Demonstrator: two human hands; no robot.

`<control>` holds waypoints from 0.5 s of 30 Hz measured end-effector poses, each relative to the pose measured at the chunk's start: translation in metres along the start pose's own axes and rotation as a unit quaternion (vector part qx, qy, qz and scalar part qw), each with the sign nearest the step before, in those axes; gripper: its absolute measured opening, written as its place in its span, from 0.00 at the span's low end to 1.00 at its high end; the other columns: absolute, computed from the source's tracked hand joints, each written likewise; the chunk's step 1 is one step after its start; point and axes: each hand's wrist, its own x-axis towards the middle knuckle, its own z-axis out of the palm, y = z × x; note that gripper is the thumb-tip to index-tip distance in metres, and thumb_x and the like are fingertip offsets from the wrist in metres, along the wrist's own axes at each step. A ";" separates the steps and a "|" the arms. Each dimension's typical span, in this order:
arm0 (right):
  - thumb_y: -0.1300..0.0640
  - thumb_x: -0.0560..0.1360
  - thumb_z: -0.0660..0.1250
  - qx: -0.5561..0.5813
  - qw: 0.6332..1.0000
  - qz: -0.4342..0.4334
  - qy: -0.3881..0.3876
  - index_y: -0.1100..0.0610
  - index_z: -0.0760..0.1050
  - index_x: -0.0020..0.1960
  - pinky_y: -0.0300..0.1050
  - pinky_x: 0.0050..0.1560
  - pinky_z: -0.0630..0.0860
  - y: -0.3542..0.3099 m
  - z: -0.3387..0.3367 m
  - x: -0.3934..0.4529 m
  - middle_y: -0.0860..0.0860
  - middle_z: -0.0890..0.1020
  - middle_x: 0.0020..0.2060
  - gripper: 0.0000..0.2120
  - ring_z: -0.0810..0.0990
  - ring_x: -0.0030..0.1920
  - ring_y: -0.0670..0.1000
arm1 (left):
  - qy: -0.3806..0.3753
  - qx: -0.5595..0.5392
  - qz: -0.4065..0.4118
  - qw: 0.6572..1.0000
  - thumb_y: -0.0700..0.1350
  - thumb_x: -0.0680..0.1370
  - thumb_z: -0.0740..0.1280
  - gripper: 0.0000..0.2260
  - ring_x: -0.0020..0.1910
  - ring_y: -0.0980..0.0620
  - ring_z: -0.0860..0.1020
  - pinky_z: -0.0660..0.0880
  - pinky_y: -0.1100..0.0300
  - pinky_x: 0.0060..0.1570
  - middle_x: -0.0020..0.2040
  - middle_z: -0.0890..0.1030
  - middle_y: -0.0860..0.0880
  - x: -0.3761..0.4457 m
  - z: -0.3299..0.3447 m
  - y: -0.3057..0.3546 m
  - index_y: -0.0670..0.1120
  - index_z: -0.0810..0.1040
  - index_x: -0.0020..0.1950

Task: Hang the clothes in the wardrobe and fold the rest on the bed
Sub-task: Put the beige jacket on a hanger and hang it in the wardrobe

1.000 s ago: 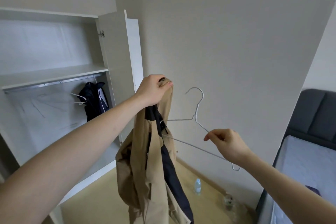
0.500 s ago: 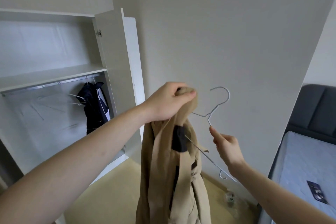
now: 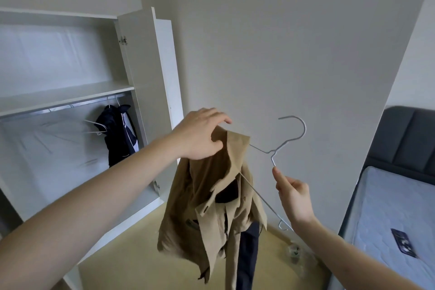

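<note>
We can't see one arm of the hanger (image 3: 273,155); the tan coat (image 3: 211,195) hides it, and the coat's bottom is cut off at 6 o'clock

Wardrobe (image 3: 70,92) left, bed (image 3: 395,207) right — coat (image 3: 219,195) and hanger (image 3: 277,146) between.

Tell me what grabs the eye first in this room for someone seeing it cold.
Dead centre, a tan jacket dangles in mid-air, held at its collar by the left hand, while the right hand pinches a wire hanger whose one arm is threaded into the garment. To the left stands the open wardrobe, with a dark garment already on its rail. At the right edge is the bed, bare mattress showing.
</note>
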 end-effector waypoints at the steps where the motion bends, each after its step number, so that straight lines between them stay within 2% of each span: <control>1: 0.31 0.71 0.69 0.003 1.000 -0.007 -0.004 0.62 0.52 0.34 0.33 0.27 0.56 -0.003 0.003 -0.002 0.57 0.53 0.33 0.39 0.51 0.32 0.52 | -0.033 0.041 -0.003 0.999 0.53 0.78 0.64 0.21 0.72 0.52 0.68 0.61 0.55 0.72 0.71 0.73 0.57 0.005 0.005 -0.007 0.56 0.72 0.72; 3: 0.33 0.72 0.69 0.006 1.000 -0.018 -0.010 0.62 0.52 0.34 0.33 0.27 0.54 -0.008 0.007 -0.004 0.56 0.53 0.33 0.38 0.51 0.32 0.52 | -0.056 0.074 -0.003 0.996 0.54 0.79 0.64 0.16 0.68 0.49 0.70 0.60 0.53 0.72 0.65 0.78 0.55 0.012 0.012 -0.017 0.54 0.76 0.66; 5: 0.34 0.74 0.69 0.008 1.000 -0.022 -0.015 0.60 0.52 0.34 0.36 0.28 0.52 -0.011 0.010 -0.008 0.56 0.53 0.33 0.36 0.52 0.33 0.52 | -0.030 0.058 -0.001 0.998 0.51 0.79 0.65 0.04 0.55 0.50 0.75 0.65 0.54 0.63 0.49 0.80 0.57 0.018 0.011 -0.022 0.54 0.78 0.51; 7: 0.34 0.75 0.68 0.011 0.999 -0.019 -0.036 0.58 0.52 0.34 0.40 0.31 0.52 -0.012 0.009 -0.012 0.57 0.54 0.33 0.35 0.52 0.33 0.52 | -0.024 0.026 -0.006 0.999 0.47 0.78 0.65 0.08 0.41 0.53 0.74 0.67 0.54 0.54 0.36 0.76 0.57 0.022 0.009 -0.022 0.53 0.73 0.39; 10: 0.31 0.73 0.67 0.028 0.996 0.006 -0.079 0.59 0.55 0.33 0.48 0.36 0.52 -0.009 0.000 -0.015 0.59 0.56 0.34 0.35 0.53 0.34 0.53 | -0.038 -0.035 0.006 0.999 0.42 0.78 0.62 0.10 0.38 0.52 0.75 0.64 0.64 0.46 0.34 0.78 0.56 0.024 0.008 -0.019 0.54 0.75 0.39; 12: 0.31 0.73 0.66 0.046 0.990 0.030 -0.130 0.58 0.68 0.31 0.45 0.33 0.56 -0.010 -0.007 -0.013 0.57 0.60 0.33 0.31 0.58 0.32 0.52 | -0.036 -0.071 0.011 0.997 0.41 0.80 0.62 0.13 0.40 0.53 0.78 0.62 0.69 0.47 0.38 0.82 0.60 0.022 0.004 -0.018 0.58 0.81 0.46; 14: 0.33 0.76 0.64 0.056 0.982 0.059 -0.172 0.58 0.84 0.42 0.45 0.37 0.69 -0.010 -0.018 -0.005 0.55 0.73 0.34 0.28 0.71 0.35 0.53 | -0.025 -0.097 0.006 0.995 0.43 0.81 0.63 0.13 0.41 0.53 0.79 0.65 0.69 0.47 0.40 0.84 0.60 0.020 0.001 -0.022 0.58 0.84 0.52; 15: 0.35 0.77 0.64 0.063 0.979 0.076 -0.178 0.57 0.86 0.49 0.47 0.44 0.75 -0.007 -0.027 0.003 0.54 0.80 0.39 0.27 0.77 0.39 0.54 | -0.022 -0.110 -0.001 0.994 0.44 0.80 0.64 0.11 0.40 0.52 0.78 0.67 0.65 0.44 0.39 0.84 0.58 0.019 0.002 -0.026 0.56 0.84 0.51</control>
